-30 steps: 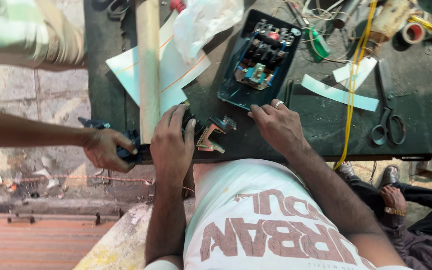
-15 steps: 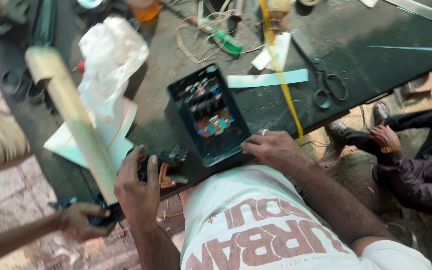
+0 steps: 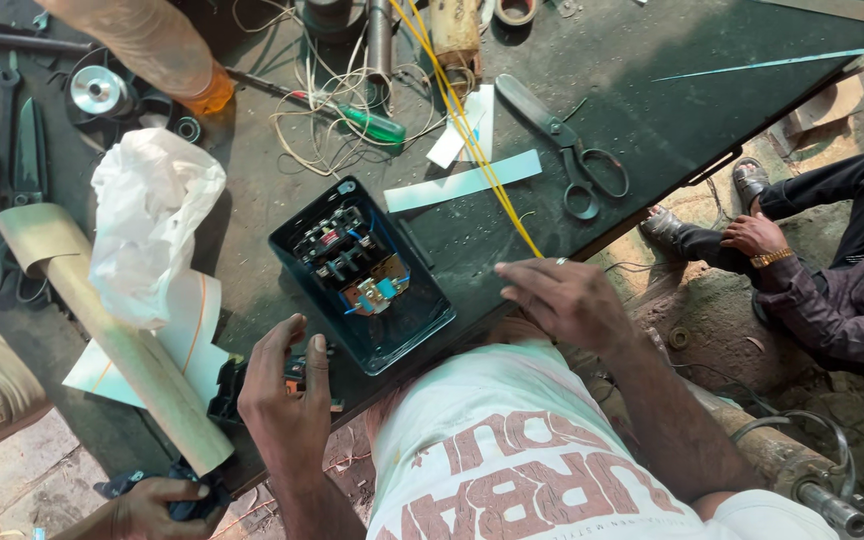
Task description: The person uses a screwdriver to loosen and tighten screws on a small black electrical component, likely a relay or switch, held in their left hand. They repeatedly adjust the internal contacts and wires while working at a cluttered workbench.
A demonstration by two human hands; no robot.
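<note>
I see my left hand (image 3: 287, 405) clenched around one small black part (image 3: 297, 372) at the worktop (image 3: 672, 100) edge, just beside the one open blue box (image 3: 364, 275) of switchgear. My right hand (image 3: 567, 300) lies flat on the worktop, grip released, holding nothing. I count one pair of scissors (image 3: 567, 150), one green screwdriver (image 3: 367, 125) and two white strips (image 3: 462, 182).

One open blue switch box (image 3: 362, 275) sits at centre. One pair of grey scissors (image 3: 570, 152) lies at 1 o'clock, one green-handled screwdriver (image 3: 357, 119) at 12, one crumpled white bag (image 3: 152, 215) at 9, one cardboard tube (image 3: 112, 330) at 8. Two white paper strips (image 3: 464, 180) lie by two yellow wires (image 3: 462, 125).
</note>
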